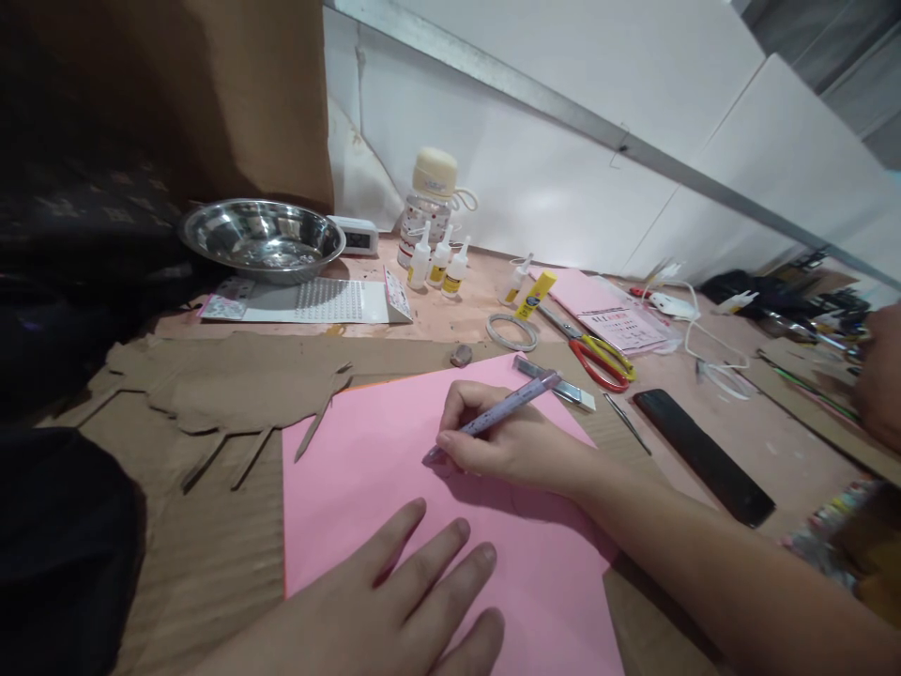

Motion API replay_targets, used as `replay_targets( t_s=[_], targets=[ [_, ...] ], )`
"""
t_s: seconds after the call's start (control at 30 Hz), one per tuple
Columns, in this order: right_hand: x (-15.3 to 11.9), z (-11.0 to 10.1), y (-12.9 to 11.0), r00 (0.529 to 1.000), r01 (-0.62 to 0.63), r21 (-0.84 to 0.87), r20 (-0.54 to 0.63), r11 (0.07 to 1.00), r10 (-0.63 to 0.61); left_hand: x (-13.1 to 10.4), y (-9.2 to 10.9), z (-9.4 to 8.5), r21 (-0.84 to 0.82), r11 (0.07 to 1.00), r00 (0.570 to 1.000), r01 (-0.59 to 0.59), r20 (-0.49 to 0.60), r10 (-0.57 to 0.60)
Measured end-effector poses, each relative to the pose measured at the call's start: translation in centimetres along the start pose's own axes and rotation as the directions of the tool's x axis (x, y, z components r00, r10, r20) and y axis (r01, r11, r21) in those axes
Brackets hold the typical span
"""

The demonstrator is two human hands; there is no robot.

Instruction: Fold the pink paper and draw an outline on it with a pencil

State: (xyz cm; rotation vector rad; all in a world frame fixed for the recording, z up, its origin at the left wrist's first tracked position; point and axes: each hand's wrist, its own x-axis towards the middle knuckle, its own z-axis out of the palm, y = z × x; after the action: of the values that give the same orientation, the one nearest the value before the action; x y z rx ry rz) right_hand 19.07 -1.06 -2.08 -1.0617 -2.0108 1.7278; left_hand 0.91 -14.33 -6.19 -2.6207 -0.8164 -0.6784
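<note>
A sheet of pink paper (338,526) lies on corrugated cardboard, with an orange edge peeking out beneath it. My right hand (493,441) is closed around a purple patterned pen (507,399), its tip down at the paper's middle. Flat on the lower part of the sheet rests my left hand (401,591), fingers spread and holding nothing. Beyond my right hand, a small box cutter or blade case (556,383) lies across the paper's far edge. A small brownish lump (461,355) sits just past that edge.
Cut cardboard pieces (239,385) lie at left. Behind stand a steel bowl (264,239), a bottle (429,202), several glue bottles (454,272) and a glue stick (536,294). Scissors (598,361) and a black phone-like slab (704,455) are at right, with another person's hand (879,376) beyond.
</note>
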Motion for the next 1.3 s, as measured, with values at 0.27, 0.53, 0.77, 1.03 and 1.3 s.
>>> replay_targets(
  t_s=[0.27, 0.53, 0.77, 1.03, 1.3],
  targets=[
    [0.0, 0.2, -0.3, 1.0, -0.007, 0.021, -0.009, 1.0, 0.007, -0.3, 0.0, 0.0, -0.003, 1.0, 1.0, 0.004, -0.016, -0.004],
    [-0.1, 0.5, -0.3, 1.0, 0.003, 0.043, -0.024, 0.999, -0.002, -0.3, 0.0, 0.1, -0.014, 1.0, 1.0, 0.006, 0.015, -0.005],
    [-0.1, 0.4, -0.2, 0.999, 0.029, 0.037, -0.019, 0.999, -0.028, -1.3, 0.8, 0.5, -0.053, 0.998, 0.994, 0.027, 0.103, -0.021],
    [0.4, 0.0, 0.0, 0.996, 0.07, 0.086, -0.062, 0.994, -0.064, -0.1, 1.9, 0.9, -0.025, 0.96, 0.919, 0.279, 0.297, -0.26],
    [0.4, -2.8, -0.6, 0.9, 0.299, -0.022, -0.327, 0.954, -0.289, -1.5, 0.4, 0.2, 0.112, 0.992, 0.951, 0.052, 0.299, -0.083]
  ],
)
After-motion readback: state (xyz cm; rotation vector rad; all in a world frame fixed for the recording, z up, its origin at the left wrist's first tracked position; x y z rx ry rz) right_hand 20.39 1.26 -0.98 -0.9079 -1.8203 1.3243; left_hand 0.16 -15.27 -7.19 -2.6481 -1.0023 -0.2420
